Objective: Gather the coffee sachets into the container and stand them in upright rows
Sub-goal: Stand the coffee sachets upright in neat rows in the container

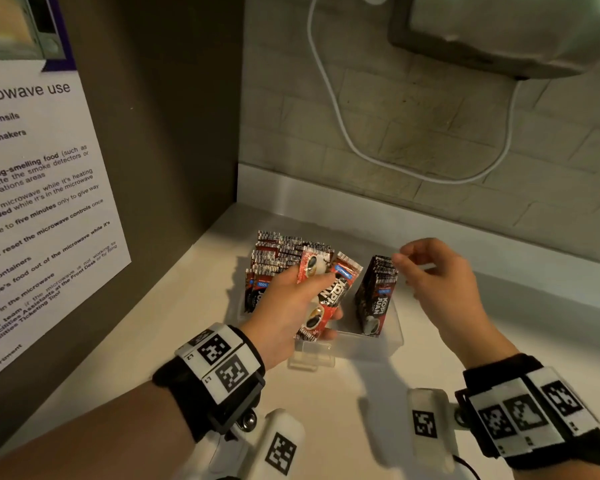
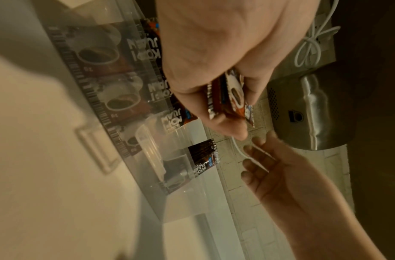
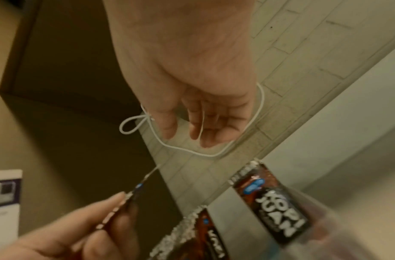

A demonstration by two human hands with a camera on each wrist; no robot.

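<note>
Sachets (image 1: 321,296) sit fanned between the left hand (image 1: 284,306) fingers and thumb above the container (image 1: 392,337); right hand (image 1: 437,275) hovers loosely curled, empty.

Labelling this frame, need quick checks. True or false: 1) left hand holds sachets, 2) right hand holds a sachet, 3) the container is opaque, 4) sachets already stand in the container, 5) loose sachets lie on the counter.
1) The left hand holds a few sachets. True.
2) The right hand holds a sachet. False: its fingers are loosely curled and empty, beside the small standing stack.
3) The container is opaque. False: it is clear plastic.
4) Sachets already stand in the container. True: rows at its left, plus the small stack at its right.
5) Loose sachets lie on the counter. False: none show there.
</note>
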